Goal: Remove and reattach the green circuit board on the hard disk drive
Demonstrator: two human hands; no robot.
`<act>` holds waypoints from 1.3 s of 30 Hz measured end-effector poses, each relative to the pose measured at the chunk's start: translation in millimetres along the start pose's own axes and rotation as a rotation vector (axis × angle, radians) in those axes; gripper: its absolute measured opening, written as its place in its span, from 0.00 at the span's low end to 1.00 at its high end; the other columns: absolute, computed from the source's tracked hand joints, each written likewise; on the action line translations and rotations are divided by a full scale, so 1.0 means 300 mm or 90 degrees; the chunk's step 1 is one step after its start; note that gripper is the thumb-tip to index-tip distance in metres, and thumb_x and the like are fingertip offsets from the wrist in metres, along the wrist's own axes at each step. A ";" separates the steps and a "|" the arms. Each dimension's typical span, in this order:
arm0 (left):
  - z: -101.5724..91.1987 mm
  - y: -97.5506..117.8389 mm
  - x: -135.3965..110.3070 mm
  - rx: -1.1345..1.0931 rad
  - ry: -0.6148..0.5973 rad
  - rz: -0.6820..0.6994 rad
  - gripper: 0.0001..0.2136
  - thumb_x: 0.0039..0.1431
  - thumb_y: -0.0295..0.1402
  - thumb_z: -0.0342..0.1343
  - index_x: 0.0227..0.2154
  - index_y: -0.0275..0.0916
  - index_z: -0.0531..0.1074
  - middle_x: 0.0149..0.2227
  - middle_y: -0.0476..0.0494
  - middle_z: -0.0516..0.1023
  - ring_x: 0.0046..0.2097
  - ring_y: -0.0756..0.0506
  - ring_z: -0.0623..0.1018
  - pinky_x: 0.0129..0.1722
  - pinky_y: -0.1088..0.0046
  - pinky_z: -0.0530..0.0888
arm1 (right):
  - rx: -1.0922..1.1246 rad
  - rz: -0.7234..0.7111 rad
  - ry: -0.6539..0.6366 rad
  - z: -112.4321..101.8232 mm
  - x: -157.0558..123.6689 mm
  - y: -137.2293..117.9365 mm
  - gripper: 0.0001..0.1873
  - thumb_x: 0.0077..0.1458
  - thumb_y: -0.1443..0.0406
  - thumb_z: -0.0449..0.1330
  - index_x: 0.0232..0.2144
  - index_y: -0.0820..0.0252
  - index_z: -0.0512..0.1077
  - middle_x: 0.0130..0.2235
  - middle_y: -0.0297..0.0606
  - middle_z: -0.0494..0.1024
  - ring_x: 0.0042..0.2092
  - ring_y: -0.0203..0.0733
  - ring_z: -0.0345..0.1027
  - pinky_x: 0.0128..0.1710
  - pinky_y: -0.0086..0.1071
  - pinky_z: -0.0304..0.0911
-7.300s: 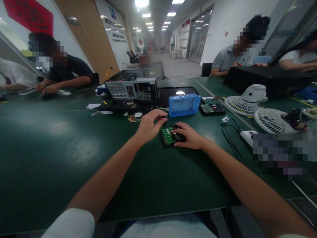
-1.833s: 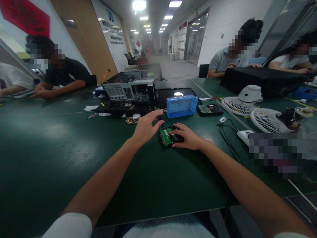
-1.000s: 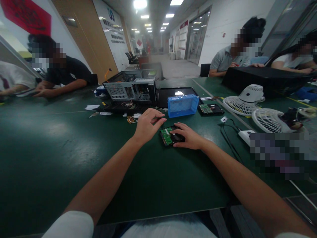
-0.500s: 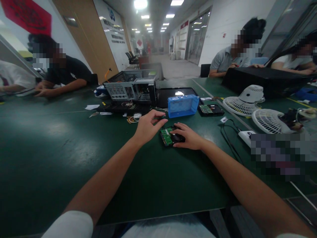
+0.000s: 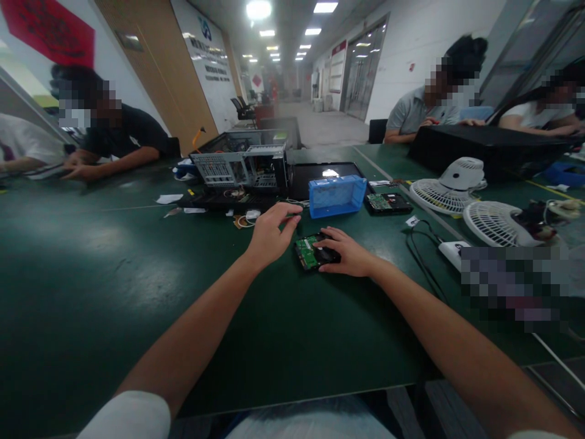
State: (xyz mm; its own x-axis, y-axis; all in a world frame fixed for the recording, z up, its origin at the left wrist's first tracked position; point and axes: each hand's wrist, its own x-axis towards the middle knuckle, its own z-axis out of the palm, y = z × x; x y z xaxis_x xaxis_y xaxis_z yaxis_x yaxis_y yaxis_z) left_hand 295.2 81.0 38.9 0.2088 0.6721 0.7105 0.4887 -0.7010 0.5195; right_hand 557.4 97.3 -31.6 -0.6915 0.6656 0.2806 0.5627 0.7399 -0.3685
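A hard drive (image 5: 306,252) lies on the green table (image 5: 137,286) with its green circuit board facing up. My right hand (image 5: 348,252) rests on its right half, fingers laid over it, holding it down. My left hand (image 5: 271,233) hovers just left of and above the drive. Its fingers are curled and its thumb and fingertips are pinched together over the drive's far corner. What they pinch is too small and dark to name.
Behind the drive stand a blue plastic box (image 5: 337,196), a second hard drive (image 5: 389,203) and an open computer case (image 5: 242,163). To the right are two white fans (image 5: 450,183) (image 5: 497,222), black cables (image 5: 423,244) and a white power strip (image 5: 451,250). Other people sit at left and right.
My left hand's fingers have shifted slightly over the drive's corner, staying pinched. My right hand and the drive have kept their place.
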 end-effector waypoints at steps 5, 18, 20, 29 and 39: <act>0.011 -0.016 -0.006 0.009 -0.027 0.002 0.13 0.68 0.33 0.55 0.53 0.44 0.74 0.53 0.44 0.80 0.52 0.43 0.80 0.54 0.62 0.79 | 0.001 0.001 0.001 0.001 0.001 0.000 0.36 0.52 0.48 0.70 0.60 0.52 0.72 0.70 0.50 0.59 0.71 0.64 0.50 0.68 0.61 0.48; 0.019 -0.008 -0.013 0.015 0.038 0.035 0.09 0.61 0.28 0.62 0.44 0.41 0.75 0.48 0.43 0.73 0.49 0.46 0.77 0.43 0.68 0.83 | 0.000 -0.005 0.005 0.004 0.003 0.004 0.35 0.52 0.49 0.71 0.59 0.52 0.73 0.70 0.50 0.59 0.71 0.64 0.51 0.68 0.61 0.49; 0.017 -0.009 -0.009 0.029 0.032 0.058 0.10 0.62 0.26 0.61 0.45 0.41 0.75 0.48 0.43 0.75 0.50 0.45 0.78 0.46 0.65 0.83 | 0.002 -0.002 0.005 0.004 0.003 0.003 0.35 0.52 0.49 0.71 0.59 0.52 0.73 0.70 0.50 0.59 0.71 0.65 0.50 0.68 0.61 0.49; 0.020 -0.009 -0.010 0.024 0.011 0.033 0.12 0.62 0.31 0.62 0.49 0.41 0.73 0.52 0.43 0.80 0.48 0.45 0.81 0.49 0.63 0.82 | 0.001 -0.001 0.004 0.004 0.001 0.006 0.36 0.52 0.48 0.70 0.60 0.50 0.72 0.70 0.49 0.59 0.71 0.65 0.50 0.67 0.62 0.49; 0.030 -0.014 -0.014 -0.025 0.062 -0.019 0.14 0.56 0.36 0.69 0.39 0.40 0.71 0.48 0.42 0.78 0.50 0.43 0.80 0.43 0.63 0.83 | 0.002 -0.002 0.006 0.006 0.003 0.007 0.36 0.52 0.48 0.71 0.60 0.50 0.72 0.70 0.48 0.60 0.71 0.64 0.50 0.67 0.62 0.49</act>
State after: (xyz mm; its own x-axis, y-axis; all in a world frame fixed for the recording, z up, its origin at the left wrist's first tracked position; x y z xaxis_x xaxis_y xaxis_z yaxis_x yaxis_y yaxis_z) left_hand 299.8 83.2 29.5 0.1102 0.6681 0.7358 0.4589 -0.6909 0.5586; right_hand 557.2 99.1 -33.7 -0.6886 0.6647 0.2898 0.5595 0.7413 -0.3707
